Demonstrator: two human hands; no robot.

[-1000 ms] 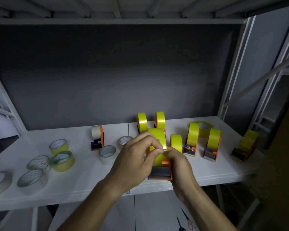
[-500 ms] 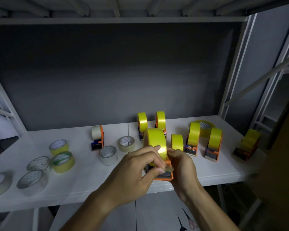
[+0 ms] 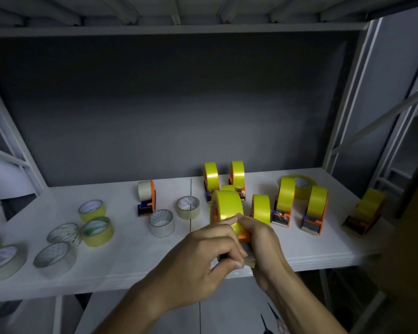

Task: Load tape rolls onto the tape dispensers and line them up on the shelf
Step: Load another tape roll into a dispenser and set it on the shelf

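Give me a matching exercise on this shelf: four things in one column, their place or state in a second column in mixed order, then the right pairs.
Things
1. dispenser with the pale roll
2. green-printed roll
3. yellow-roll dispenser in front
4. scissors

Place or state
A. lies flat on the left part of the shelf
B. below the shelf, on the floor
C. stands alone left of the yellow group
D. held by the left hand and the right hand

Pairs: 1-C, 2-A, 3-D, 4-B
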